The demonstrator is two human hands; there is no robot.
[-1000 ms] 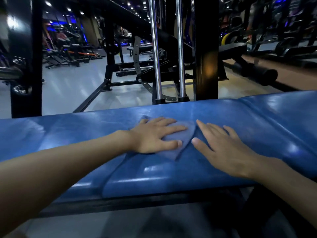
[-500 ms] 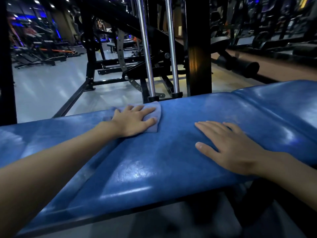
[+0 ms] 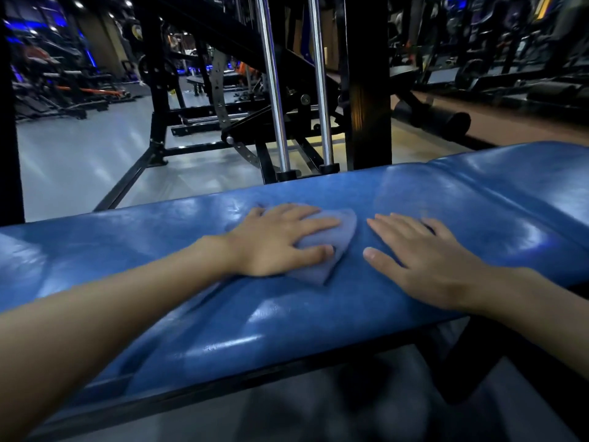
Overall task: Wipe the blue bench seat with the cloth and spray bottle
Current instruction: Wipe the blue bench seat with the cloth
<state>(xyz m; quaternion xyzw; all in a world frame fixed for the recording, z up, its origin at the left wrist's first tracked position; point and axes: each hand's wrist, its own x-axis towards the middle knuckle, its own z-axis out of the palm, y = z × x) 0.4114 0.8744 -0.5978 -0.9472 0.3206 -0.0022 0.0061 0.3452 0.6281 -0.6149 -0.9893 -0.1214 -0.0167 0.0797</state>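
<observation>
Pressing flat on the pale blue cloth (image 3: 318,271), the left hand (image 3: 280,240) lies with its fingers (image 3: 312,223) straight and spread, thumb over the cloth's near edge, clasping nothing. The cloth lies about mid-length on the blue counter (image 3: 318,320). Just to its right, not touching it, the right hand (image 3: 424,260) rests palm-down on the counter, fingers released and splayed. Two chrome rods (image 3: 274,100) stand beyond the far edge.
</observation>
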